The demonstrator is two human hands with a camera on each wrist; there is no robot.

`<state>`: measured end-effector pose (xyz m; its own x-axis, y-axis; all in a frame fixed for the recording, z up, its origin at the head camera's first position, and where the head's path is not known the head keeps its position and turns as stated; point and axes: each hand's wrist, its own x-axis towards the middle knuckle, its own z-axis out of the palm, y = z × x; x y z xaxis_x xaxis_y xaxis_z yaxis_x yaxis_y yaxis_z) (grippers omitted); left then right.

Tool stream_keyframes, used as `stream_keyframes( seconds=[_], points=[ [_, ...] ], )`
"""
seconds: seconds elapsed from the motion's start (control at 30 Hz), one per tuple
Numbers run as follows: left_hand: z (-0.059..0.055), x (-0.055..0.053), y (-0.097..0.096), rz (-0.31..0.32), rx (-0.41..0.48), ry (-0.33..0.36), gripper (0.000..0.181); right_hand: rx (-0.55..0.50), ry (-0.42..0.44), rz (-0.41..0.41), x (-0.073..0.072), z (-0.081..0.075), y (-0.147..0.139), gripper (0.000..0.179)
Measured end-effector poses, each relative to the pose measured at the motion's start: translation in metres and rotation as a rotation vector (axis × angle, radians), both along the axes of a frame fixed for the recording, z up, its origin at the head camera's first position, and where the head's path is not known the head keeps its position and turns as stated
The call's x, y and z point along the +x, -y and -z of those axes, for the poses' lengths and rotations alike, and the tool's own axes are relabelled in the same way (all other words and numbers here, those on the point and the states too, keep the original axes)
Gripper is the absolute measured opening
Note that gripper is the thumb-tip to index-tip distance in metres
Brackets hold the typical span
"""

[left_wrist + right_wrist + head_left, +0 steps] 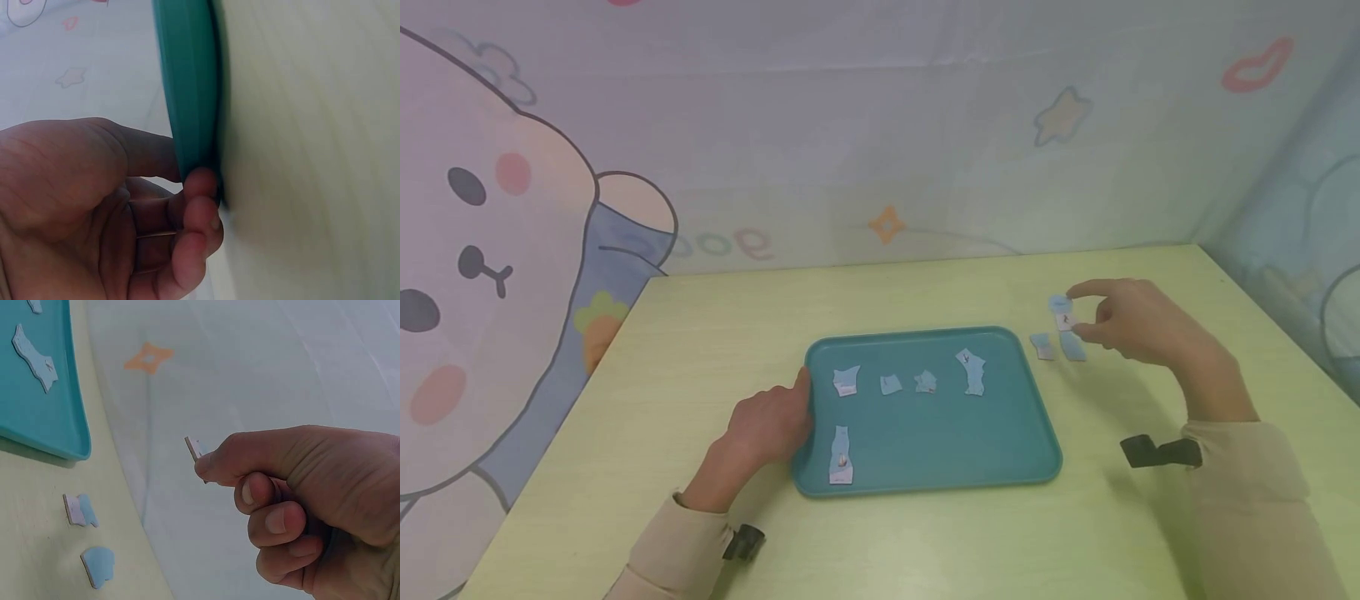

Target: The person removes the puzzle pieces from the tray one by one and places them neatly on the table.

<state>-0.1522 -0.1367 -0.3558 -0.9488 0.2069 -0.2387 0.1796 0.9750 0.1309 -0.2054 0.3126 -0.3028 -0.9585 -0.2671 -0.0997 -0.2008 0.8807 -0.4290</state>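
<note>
My right hand is raised over the table beyond the tray's right end and pinches a small light-blue and white puzzle piece between thumb and index finger. In the right wrist view that piece shows edge-on past the thumb tip, with the other fingers curled. My left hand grips the left rim of a teal tray, its fingertips curled against the tray's side in the left wrist view. Several irregular puzzle pieces lie apart on the tray, including a long one near the front left corner and another toward the right.
Two more puzzle pieces, one two-toned and one mostly blue, lie on the pale yellow table right of the tray. A printed cloth backdrop hangs along the table's back edge.
</note>
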Motion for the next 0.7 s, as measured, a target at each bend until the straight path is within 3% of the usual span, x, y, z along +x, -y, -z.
stream_keyframes(
  seconds=[0.7],
  points=[
    [0.001, 0.000, 0.001, -0.001, -0.004, -0.009, 0.063, 0.013, 0.026, 0.056, -0.006, 0.008, -0.028, 0.060]
  ],
)
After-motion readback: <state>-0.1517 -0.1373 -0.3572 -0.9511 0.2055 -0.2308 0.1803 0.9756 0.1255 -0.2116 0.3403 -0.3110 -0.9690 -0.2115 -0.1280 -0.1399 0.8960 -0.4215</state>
